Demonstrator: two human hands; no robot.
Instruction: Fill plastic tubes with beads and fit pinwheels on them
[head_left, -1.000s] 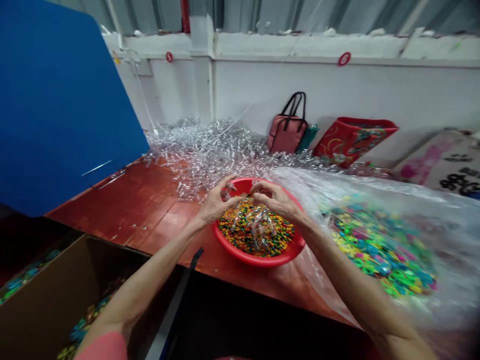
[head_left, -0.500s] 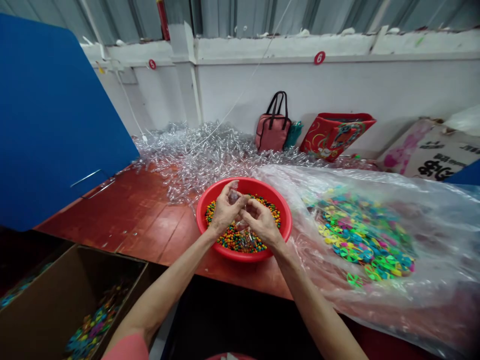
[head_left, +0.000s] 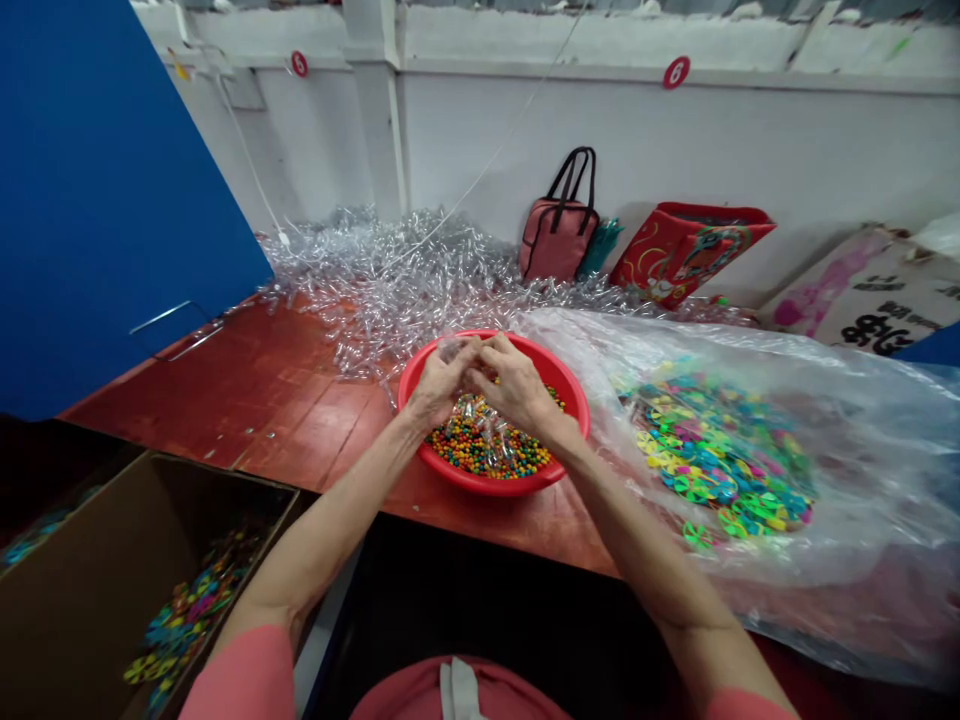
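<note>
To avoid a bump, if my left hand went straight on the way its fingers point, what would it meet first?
Your left hand would likely meet your right hand first; they look close together over the red bowl, though depth and contact are unclear.

1. A plain white wall runs across the back, topped by a horizontal white ledge.
2. A square white pillar juts from it.
3. A round red sign numbered 6 marks the ledge.
4. The glossy red-brown tabletop reflects pale light.
5. A large flat blue panel rises at left.
</note>
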